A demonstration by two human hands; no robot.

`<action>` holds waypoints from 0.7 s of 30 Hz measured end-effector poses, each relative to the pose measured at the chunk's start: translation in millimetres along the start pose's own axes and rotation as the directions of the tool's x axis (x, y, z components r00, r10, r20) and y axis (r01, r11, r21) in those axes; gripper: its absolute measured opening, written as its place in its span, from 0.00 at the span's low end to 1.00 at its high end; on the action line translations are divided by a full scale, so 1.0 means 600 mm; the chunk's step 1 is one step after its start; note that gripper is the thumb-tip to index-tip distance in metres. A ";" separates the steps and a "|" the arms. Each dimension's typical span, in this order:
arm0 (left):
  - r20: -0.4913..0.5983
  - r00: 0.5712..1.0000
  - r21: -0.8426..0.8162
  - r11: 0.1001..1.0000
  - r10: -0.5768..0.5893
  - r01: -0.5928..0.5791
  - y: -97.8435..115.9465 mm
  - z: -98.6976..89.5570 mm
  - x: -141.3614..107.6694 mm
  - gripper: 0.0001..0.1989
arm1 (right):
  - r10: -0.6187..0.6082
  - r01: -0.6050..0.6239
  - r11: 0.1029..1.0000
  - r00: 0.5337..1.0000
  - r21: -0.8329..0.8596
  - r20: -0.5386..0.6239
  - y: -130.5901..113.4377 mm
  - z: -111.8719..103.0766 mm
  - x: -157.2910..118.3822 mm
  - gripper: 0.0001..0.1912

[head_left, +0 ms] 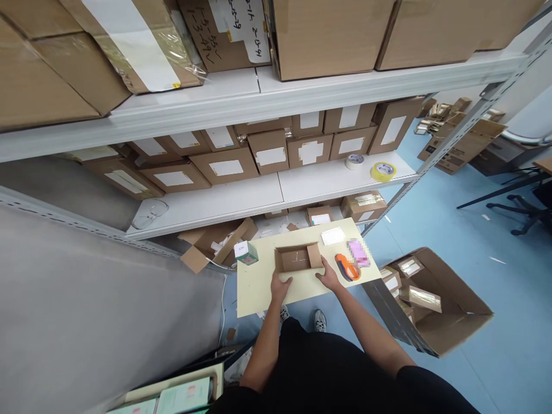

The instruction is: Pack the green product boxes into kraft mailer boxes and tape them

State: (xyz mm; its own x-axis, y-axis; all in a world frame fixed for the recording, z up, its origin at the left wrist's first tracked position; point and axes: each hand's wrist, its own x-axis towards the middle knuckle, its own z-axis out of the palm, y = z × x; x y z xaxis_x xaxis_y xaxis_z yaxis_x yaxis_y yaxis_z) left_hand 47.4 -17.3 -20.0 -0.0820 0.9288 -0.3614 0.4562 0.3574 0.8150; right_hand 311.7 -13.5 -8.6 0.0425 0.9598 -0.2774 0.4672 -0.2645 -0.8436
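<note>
A small open cardboard box [294,259] sits on the pale yellow table [259,293], one end flap raised at its right side. My left hand [280,286] grips its near left corner, thumb apart on the near side. On the near right corner is my right hand [328,275], fingers against the end wall. The inside of the box shows bare cardboard. To the right lie an orange tape dispenser [347,267], a blurred-out pink item [359,253] and a white paper [333,236]. A small green and white box [246,253] stands at the table's left.
A metal shelf [241,201] with labelled cartons [226,167] and tape rolls [383,171] rises behind the table. A large open carton [457,293] holding small boxes stands right, on the blue floor. Another open carton [215,244] is at left; a tray of green boxes [183,397] is lower left.
</note>
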 end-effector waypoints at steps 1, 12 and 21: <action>0.026 0.999 -0.032 0.998 -0.044 0.045 -0.003 0.006 -0.006 0.52 | 0.027 -0.026 0.999 0.999 -0.021 0.037 0.007 0.002 -0.006 0.45; -0.253 0.925 0.145 0.956 0.284 -0.254 0.102 -0.042 -0.028 0.32 | -0.133 0.140 0.989 0.983 0.042 -0.129 -0.034 -0.017 -0.017 0.41; 0.197 0.943 0.248 0.917 0.269 -0.314 0.147 -0.063 0.069 0.24 | -0.143 0.147 0.988 0.988 0.057 -0.067 -0.084 -0.025 -0.022 0.25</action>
State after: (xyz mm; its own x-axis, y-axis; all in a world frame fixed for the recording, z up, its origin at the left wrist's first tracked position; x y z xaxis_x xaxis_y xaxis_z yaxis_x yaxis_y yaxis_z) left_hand 50.9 56.1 53.9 0.2198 0.9526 -0.2104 0.6637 0.0120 0.7479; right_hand 301.2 -11.4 44.4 0.0343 0.9918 -0.1229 0.4174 -0.1259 -0.9000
